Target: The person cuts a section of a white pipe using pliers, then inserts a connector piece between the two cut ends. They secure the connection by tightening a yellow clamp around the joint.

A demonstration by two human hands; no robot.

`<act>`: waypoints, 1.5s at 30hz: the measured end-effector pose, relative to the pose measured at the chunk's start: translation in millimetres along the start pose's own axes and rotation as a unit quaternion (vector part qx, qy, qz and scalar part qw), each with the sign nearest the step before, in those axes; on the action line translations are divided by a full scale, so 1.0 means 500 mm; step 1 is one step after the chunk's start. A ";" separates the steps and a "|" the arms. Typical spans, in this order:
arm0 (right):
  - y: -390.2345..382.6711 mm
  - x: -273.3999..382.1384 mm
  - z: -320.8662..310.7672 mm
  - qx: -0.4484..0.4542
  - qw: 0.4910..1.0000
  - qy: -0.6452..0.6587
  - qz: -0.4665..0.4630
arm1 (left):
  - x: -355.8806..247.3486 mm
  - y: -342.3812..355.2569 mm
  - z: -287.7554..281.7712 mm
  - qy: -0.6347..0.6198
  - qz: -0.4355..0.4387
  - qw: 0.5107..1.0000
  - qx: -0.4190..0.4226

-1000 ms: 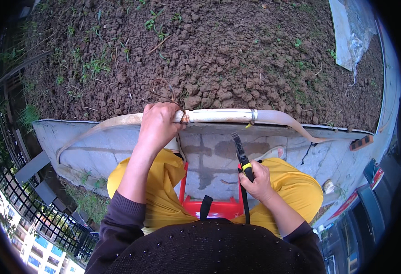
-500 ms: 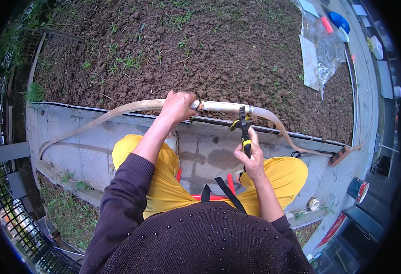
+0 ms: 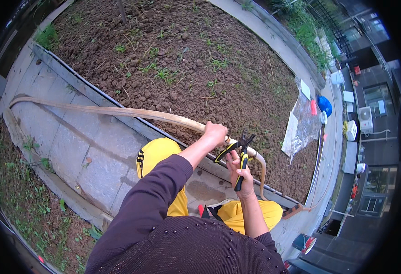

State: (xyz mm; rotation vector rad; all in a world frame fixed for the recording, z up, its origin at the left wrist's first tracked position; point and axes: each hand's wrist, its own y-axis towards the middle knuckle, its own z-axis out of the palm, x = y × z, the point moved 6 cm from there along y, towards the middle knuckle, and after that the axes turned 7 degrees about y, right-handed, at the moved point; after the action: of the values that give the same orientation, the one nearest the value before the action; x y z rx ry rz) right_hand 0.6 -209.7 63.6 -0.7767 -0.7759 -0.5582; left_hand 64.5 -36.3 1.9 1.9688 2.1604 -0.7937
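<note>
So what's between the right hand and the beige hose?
In the head view, the upper part of the black-and-yellow pliers lies between the right hand and the beige hose, overlapping the hose; whether they touch, I can't tell.

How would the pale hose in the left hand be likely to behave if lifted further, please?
The hose would probably flex, since it bends down sharply to the right of the left hand. It may drag a little, as a long stretch runs leftward over the paving. It seems unlikely to roll freely, given its curved shape.
</note>
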 end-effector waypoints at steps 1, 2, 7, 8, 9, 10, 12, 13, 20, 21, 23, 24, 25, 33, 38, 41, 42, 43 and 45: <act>0.004 -0.008 0.003 -0.009 1.000 0.014 0.004 | 0.004 -0.001 0.003 -0.003 0.001 1.000 0.002; 0.010 -0.013 0.004 -0.019 0.999 0.029 0.008 | 0.005 0.002 0.007 -0.007 0.004 1.000 0.005; -0.015 -0.042 -0.034 -0.023 0.998 0.060 0.023 | 0.015 -0.003 -0.007 -0.010 0.008 1.000 0.026; -0.029 -0.056 -0.061 -0.030 0.998 0.039 0.034 | 0.018 -0.002 -0.011 0.000 0.009 1.000 0.029; -0.045 -0.063 -0.082 -0.031 0.998 -0.021 0.056 | 0.014 -0.002 -0.010 0.005 0.012 0.999 0.032; -0.055 -0.072 -0.105 -0.031 0.993 -0.080 0.078 | 0.009 -0.002 -0.008 0.011 0.014 0.999 0.035; -0.070 -0.100 -0.151 -0.045 0.967 -0.214 0.131 | 0.023 0.010 -0.018 0.003 0.000 1.000 -0.004; -0.080 -0.113 -0.170 -0.036 0.960 -0.241 0.137 | 0.022 0.014 -0.011 0.012 0.002 1.000 0.000; -0.135 -0.149 -0.216 -0.023 0.989 -0.100 0.110 | 0.023 -0.032 0.006 0.037 0.037 0.999 -0.010; -0.137 -0.146 -0.215 -0.021 0.993 -0.062 0.098 | 0.024 -0.045 0.008 0.037 0.035 0.998 -0.024; -0.131 -0.129 -0.204 0.000 0.999 -0.013 0.034 | 0.026 -0.060 0.024 0.051 0.023 0.998 -0.022; -0.126 -0.116 -0.198 0.033 0.998 -0.004 0.054 | 0.026 -0.070 0.030 0.038 0.018 0.999 -0.014; -0.121 -0.099 -0.191 0.040 0.998 0.011 0.044 | 0.018 -0.076 0.031 0.023 0.018 1.000 -0.007; -0.108 -0.032 -0.173 0.071 0.994 0.077 -0.033 | -0.023 -0.069 -0.021 0.008 0.009 0.997 0.073; -0.114 -0.073 -0.197 0.043 0.996 0.050 -0.057 | 0.002 -0.061 0.014 -0.009 -0.017 0.999 0.049; -0.127 -0.085 -0.213 0.030 0.996 0.061 -0.061 | -0.009 -0.052 0.033 0.016 -0.028 0.998 0.052; -0.126 -0.089 -0.202 0.035 0.995 0.071 -0.057 | -0.001 -0.060 0.032 0.022 -0.029 0.998 0.045; -0.127 -0.090 -0.202 0.032 0.996 0.063 -0.049 | 0.004 -0.060 0.034 0.030 -0.028 0.998 0.043; -0.126 -0.080 -0.203 0.034 0.998 0.022 -0.055 | -0.002 -0.053 0.042 0.043 -0.007 0.998 0.034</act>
State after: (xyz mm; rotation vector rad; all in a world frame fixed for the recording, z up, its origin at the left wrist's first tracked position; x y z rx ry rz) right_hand -26.0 -320.6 10.0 -0.6609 -0.7963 -0.6419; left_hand 34.0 -47.0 -7.8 2.0587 2.2254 -0.8098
